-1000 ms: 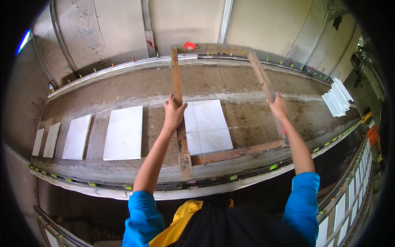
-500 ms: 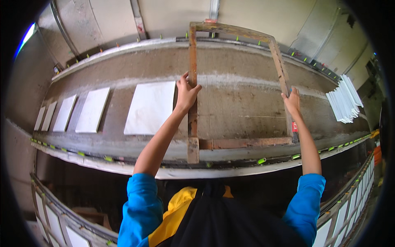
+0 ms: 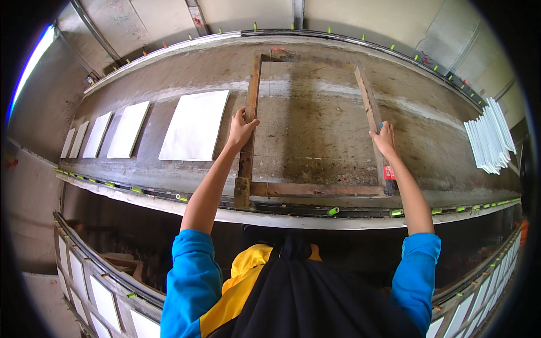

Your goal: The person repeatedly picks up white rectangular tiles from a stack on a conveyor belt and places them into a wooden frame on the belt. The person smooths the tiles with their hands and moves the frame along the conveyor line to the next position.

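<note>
A large rectangular wooden frame [image 3: 247, 143], worn and stained brown, is held over the long table in front of me. My left hand [image 3: 242, 130] grips its left bar, with thumb and fingers on either side of the wood. On the right bar, my right hand [image 3: 384, 139] is closed around the outer side. A red label [image 3: 389, 173] is on that bar near its near corner. Dark specks show within the frame; I cannot tell whether mesh spans it. Left of my left hand lies a white rectangular panel [image 3: 194, 125], apart from the frame.
Several smaller-looking white panels [image 3: 128, 129] lie in a row farther left. An overlapping stack of white pieces [image 3: 489, 137] sits at the table's right end. Small green clips [image 3: 333, 211] line the table's rails. More white panels [image 3: 104, 301] lie on another table behind me.
The frame's far end has come down and now shows against the tabletop, short of the far rail. Both hands keep their hold. The view has shifted, so the table appears higher.
</note>
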Demonstrator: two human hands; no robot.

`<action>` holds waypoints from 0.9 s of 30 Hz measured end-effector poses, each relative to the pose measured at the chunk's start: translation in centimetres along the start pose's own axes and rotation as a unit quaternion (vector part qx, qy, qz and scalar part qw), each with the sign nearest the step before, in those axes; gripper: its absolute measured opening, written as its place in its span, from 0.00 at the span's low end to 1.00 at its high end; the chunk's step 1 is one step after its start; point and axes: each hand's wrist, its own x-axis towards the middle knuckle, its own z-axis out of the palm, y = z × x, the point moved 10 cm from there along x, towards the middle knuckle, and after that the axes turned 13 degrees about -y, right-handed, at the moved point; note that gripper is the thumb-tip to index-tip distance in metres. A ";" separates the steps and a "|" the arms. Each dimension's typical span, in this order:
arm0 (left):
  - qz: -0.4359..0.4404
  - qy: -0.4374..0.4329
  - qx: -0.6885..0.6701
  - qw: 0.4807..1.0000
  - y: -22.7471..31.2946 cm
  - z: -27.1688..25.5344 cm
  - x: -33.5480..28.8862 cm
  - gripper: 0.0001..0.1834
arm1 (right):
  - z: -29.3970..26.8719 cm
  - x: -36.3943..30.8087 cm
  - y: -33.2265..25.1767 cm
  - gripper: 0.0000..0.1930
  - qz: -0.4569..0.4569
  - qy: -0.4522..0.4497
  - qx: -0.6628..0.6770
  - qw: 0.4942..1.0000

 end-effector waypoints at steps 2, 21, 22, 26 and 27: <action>0.010 0.010 0.015 1.000 -1.5 -0.7 0.6 0.35 | 1.3 0.9 -0.4 0.33 0.004 -0.062 -0.005 0.998; -0.026 -0.006 0.201 0.979 -2.9 1.9 -0.8 0.35 | 1.3 -3.6 1.1 0.29 -0.030 -0.010 0.053 0.998; -0.028 -0.002 0.203 0.979 -2.8 1.7 -0.9 0.35 | 1.3 -3.8 0.9 0.29 -0.029 -0.003 0.058 0.998; -0.018 0.003 0.199 0.980 -2.3 2.5 -0.8 0.35 | 1.4 -3.7 1.8 0.30 -0.050 0.013 0.039 0.998; -0.015 0.005 0.199 0.980 -2.4 2.4 -0.8 0.35 | 1.4 -3.5 1.6 0.29 -0.058 0.007 0.044 0.997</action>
